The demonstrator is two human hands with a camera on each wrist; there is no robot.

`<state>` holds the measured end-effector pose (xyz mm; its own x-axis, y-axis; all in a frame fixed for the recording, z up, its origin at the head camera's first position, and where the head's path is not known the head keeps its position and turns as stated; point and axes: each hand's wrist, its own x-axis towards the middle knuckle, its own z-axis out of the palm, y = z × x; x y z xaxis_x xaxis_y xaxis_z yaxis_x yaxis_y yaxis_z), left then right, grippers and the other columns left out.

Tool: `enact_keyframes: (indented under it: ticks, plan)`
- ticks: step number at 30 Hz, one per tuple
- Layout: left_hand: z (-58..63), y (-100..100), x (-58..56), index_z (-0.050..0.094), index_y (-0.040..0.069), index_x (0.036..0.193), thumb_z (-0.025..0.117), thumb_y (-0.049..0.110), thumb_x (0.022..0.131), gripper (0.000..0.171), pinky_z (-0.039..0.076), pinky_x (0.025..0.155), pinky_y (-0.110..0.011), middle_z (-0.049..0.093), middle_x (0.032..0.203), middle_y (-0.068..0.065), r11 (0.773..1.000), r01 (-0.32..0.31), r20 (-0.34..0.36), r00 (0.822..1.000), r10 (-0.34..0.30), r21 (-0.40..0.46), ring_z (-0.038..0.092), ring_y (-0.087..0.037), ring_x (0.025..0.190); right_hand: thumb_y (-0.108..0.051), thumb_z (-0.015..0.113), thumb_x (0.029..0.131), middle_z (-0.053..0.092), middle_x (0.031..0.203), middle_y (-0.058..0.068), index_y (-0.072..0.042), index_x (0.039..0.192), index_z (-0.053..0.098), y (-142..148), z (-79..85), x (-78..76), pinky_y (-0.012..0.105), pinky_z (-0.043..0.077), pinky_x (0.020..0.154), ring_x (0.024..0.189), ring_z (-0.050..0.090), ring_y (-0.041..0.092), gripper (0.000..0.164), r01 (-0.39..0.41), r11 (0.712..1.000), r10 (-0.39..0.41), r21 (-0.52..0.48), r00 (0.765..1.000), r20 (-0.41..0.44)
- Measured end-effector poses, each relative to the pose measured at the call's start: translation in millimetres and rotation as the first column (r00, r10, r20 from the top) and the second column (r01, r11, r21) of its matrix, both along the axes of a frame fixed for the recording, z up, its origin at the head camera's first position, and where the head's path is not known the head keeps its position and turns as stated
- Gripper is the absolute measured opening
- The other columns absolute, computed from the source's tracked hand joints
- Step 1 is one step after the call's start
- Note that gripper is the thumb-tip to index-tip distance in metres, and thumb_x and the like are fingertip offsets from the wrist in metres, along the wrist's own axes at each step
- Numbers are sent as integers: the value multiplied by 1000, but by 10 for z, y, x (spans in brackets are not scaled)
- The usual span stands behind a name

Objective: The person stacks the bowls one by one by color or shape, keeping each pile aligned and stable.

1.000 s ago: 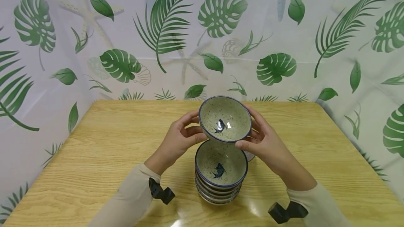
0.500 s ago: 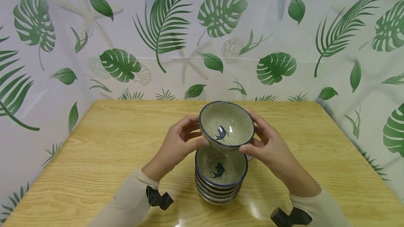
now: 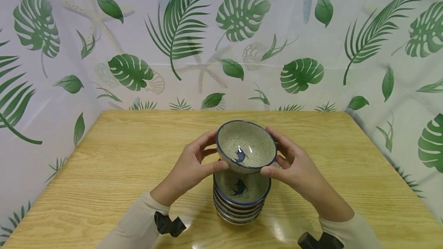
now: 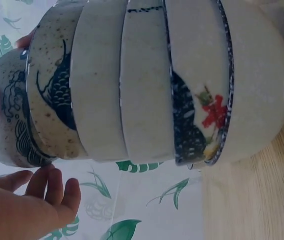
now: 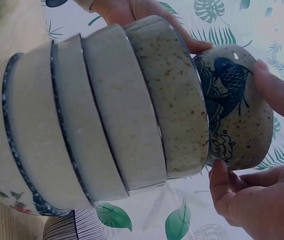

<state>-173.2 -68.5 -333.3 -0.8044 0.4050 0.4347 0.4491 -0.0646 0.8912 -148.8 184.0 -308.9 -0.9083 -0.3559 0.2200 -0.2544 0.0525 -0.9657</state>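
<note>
Both hands hold a speckled bowl [image 3: 246, 141] with a blue rim and a blue fish painted inside. It is tilted, its lower edge overlapping the mouth of a stack of bowls [image 3: 239, 203] in the head view. My left hand [image 3: 195, 166] grips its left side, thumb near the front rim. On the opposite side, my right hand [image 3: 294, 168] grips it the same way. The stack's top bowl [image 5: 169, 100] is speckled too, as the right wrist view shows. Below it are paler bowls [image 4: 146, 85], one with a red flower.
A wooden table [image 3: 145, 145] carries the stack. Behind the stack, the right wrist view shows part of a striped bowl-like object [image 5: 77, 227]. A leaf-printed curtain [image 3: 194, 30] hangs along the table's back and sides.
The held bowl has come down toward the stack and nearer to me, now hiding more of the top bowl. Both hands have moved with it and keep their grip; the stack stays put.
</note>
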Motion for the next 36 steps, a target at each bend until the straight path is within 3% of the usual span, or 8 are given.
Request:
enact_keyframes:
  ticks: [5,11,17,21,27,36]
  plan:
    - [2,-54,6,35,12,145,71,35,79,78,37,97,-43,44,135,-5,997,68,-43,997,-69,-39,41,-21,120,-4,74,75,32,140,15,-1,146,25,-8,-39,27,33,44,89,123,41,25,86,-25,1000,25,-13,1000,11]
    - [27,-72,26,37,9,143,71,37,79,78,37,96,-45,44,136,-6,995,85,-46,995,-87,-46,41,-21,120,-3,74,76,34,137,16,-1,143,29,-8,-41,60,34,46,87,121,43,25,81,-39,999,40,-21,999,23]
    - [16,-52,43,43,6,137,74,36,75,76,38,96,-44,47,133,-6,997,70,-31,997,-71,-29,42,-22,119,-2,76,73,41,133,13,-1,140,35,29,-52,59,27,41,93,116,43,24,78,-16,998,21,57,995,-98]
    - [9,-54,64,45,7,135,77,35,72,76,37,97,-44,49,131,-4,998,47,-16,999,-47,-47,41,-19,121,-2,79,69,46,128,7,-5,138,41,53,-71,63,26,43,89,112,43,22,79,38,988,-11,150,984,-175]
    - [-10,-74,111,45,12,138,79,35,68,81,36,98,-41,51,130,1,989,-18,-28,1000,14,-150,41,-14,121,-3,80,67,47,129,4,-9,138,43,69,-93,74,28,42,86,114,41,19,81,47,981,-8,187,979,-202]
    - [-38,-94,145,46,17,139,82,30,67,81,32,100,-44,50,132,5,973,-43,-39,999,35,-228,38,-12,125,-5,81,66,48,129,3,-10,137,45,74,-150,101,27,42,86,115,41,18,80,47,978,-2,201,976,-218]
